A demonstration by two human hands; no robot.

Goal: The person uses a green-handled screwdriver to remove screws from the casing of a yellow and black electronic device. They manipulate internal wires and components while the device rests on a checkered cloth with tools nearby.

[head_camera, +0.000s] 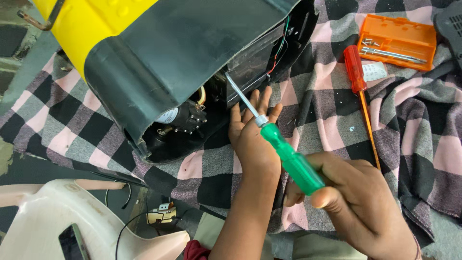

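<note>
Right now your right hand (358,202) has its fingers closed round the green handle of a screwdriver (284,151), whose metal shaft runs up and left into the open underside of the black and yellow machine housing (159,58). The tip vanishes behind the housing edge near a metal panel, so you cannot see what it meets. Your left hand (252,132) lies flat against that edge, fingers spread and holding nothing, just under the shaft. Inside the opening a small motor-like part (180,118) and some red and dark wires (281,43) show; the rest is in shadow. Everything rests on a checked pink, grey and black cloth (327,110), which hides whatever lies beneath. Farther right lie a red-handled screwdriver (358,82) and an open orange case (397,41) with small metal bits, hard to make out. Near left, a pale plastic chair (57,216) carrying a phone (72,240) is cut off by the frame.
</note>
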